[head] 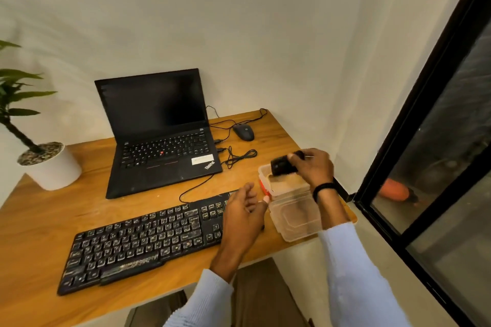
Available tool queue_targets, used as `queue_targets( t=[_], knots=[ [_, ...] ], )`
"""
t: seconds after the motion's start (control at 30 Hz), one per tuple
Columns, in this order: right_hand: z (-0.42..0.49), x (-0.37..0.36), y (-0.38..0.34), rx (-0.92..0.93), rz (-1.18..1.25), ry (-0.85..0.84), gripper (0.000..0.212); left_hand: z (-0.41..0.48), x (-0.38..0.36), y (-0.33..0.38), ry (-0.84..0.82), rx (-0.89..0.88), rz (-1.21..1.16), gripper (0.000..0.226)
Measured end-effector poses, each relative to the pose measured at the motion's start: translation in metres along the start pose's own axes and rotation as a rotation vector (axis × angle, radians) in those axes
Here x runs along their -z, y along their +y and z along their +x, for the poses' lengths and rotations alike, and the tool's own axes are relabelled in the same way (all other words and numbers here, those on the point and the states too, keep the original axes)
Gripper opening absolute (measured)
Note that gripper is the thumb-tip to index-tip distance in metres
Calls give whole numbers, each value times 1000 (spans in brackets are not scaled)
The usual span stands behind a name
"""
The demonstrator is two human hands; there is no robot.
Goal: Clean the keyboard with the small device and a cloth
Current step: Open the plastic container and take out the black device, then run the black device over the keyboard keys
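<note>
By the counter's (pixel 39 220) right edge, the right hand (pixel 313 167) grips the small device (pixel 281 166) above a container (pixel 300 223); the left hand (pixel 244 216) hangs relaxed over the keyboard's (pixel 138 241) end.

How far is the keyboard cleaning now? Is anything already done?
Done: nothing visibly; the keyboard is dusty all over. In hand: the right hand grips the small black device above the plastic box; the left hand holds nothing. Left: all the cleaning; no cloth is in view.
</note>
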State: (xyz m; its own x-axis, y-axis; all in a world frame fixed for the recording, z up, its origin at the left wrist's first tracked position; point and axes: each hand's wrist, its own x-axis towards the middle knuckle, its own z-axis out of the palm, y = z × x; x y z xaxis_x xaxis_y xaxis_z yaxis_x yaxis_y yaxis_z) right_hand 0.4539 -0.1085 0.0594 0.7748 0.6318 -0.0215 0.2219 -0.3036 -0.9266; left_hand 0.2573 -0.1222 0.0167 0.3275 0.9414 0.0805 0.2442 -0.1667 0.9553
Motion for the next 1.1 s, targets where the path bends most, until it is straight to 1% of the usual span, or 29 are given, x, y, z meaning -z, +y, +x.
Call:
queue_targets(
  t=[0.03, 0.1, 0.17, 0.23, 0.33, 0.43, 0.5, 0.63, 0.7, 0.83, 0.9, 1.03, 1.1],
  knots=[
    [-9, 5, -2, -69, 240, -46, 27, 0, 6, 3, -12, 69, -120, 61],
    [-33, 11, -6, -232, 652, -247, 21, 2, 17, 10, -75, 156, -389, 79],
    [-64, 4, -10, -354, 852, -478, 27, 3, 32, 14, -136, 153, -601, 95],
    [-91, -13, -12, -419, 946, -637, 40, 1, 51, 14, -167, 64, -648, 94],
    [-119, -43, -19, -418, 956, -711, 47, -7, 84, 9, -130, -37, -519, 81],
    [-141, -67, -31, -373, 895, -743, 51, -19, 118, -2, -67, -44, -476, 67],
    [-154, -82, -38, -351, 870, -783, 52, -27, 141, -8, -22, -44, -462, 62],
    [-181, -107, -46, -325, 853, -870, 50, -39, 173, -19, 53, -48, -479, 60],
    [-192, -118, -49, -324, 841, -887, 50, -44, 184, -25, 75, -47, -462, 60],
    [-210, -131, -57, -417, 780, -915, 42, -51, 198, -34, 87, -58, -357, 60],
    [-218, -135, -61, -420, 710, -941, 37, -54, 202, -37, 99, -81, -280, 62],
    [-226, -143, -66, -418, 660, -937, 47, -59, 213, -38, 124, -79, -171, 63],
    [-224, -142, -67, -411, 658, -932, 47, -58, 219, -37, 128, -90, -100, 65]
  ],
)
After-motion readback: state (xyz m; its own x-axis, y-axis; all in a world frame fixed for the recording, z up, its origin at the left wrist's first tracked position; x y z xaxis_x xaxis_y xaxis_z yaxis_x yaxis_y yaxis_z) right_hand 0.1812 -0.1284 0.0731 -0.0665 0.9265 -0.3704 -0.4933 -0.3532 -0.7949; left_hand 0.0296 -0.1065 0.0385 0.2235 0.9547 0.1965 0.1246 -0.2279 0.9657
